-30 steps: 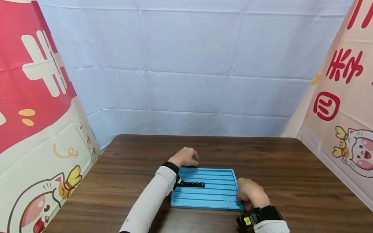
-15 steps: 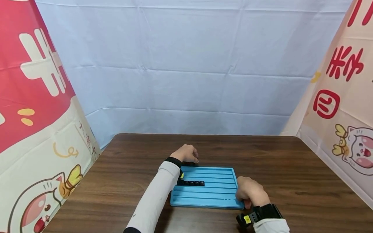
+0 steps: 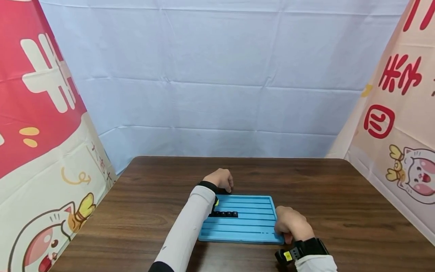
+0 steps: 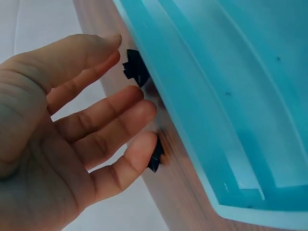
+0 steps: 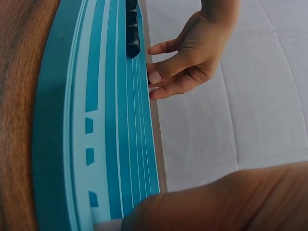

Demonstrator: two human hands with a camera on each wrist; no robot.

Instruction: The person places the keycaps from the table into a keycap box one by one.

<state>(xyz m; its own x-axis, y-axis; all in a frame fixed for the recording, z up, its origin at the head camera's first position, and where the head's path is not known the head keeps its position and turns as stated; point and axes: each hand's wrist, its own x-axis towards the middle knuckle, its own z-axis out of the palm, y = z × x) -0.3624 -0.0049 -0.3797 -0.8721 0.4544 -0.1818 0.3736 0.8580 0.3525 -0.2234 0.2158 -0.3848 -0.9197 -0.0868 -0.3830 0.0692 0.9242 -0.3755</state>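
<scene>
A light-blue grooved tray (image 3: 251, 223) lies on the table, a row of black keycaps (image 3: 229, 214) set in one of its grooves. My left hand (image 3: 220, 179) is just beyond the tray's far edge. In the left wrist view its fingers are loosely bent; thumb and index finger are near a loose black keycap (image 4: 136, 68) beside the tray wall. Another small black piece (image 4: 156, 156) shows past the little finger. My right hand (image 3: 291, 223) holds the tray's right edge near the front corner, its thumb on the rim in the right wrist view.
The brown wooden table (image 3: 163, 181) extends around the tray. A pale cloth (image 3: 217, 75) hangs behind it, with printed cloths (image 3: 408, 113) at both sides. My left forearm sleeve (image 3: 185, 226) covers the tray's left edge and part of the keycap row.
My left hand has shifted slightly right along the tray's far edge, its forearm covering a bit more of the keycap row. The right hand and tray stay about where they were.
</scene>
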